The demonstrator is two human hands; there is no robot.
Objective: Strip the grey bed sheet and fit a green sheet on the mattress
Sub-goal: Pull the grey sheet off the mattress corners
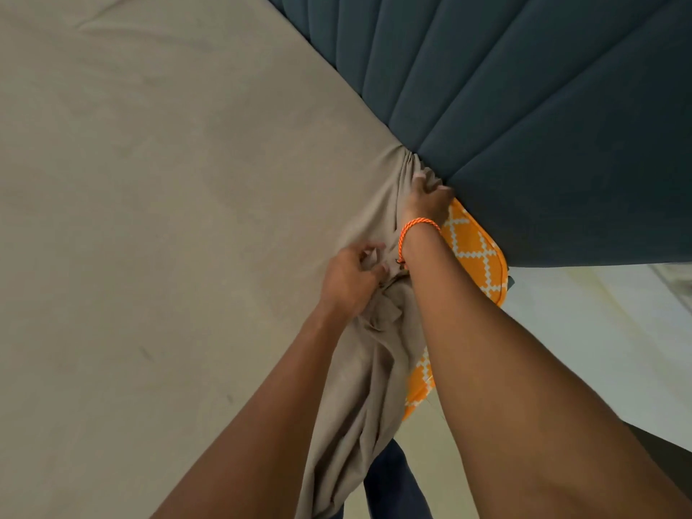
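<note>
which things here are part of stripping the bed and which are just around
Job: grey sheet, mattress with its orange cover bared at the corner, left hand and right hand gripping the sheet.
Around: headboard, bracelet, floor.

The grey sheet (157, 204) hides all of the mattress (473, 252) but its orange corner, and the right forearm crosses that. The sheet and the blue headboard (543, 118) run off the frame, and bunched cloth hides the left hand's (350, 280) fingertips.

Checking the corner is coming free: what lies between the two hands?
In the head view, only bunched grey sheet lies between the left hand and right hand; both grip it.
</note>
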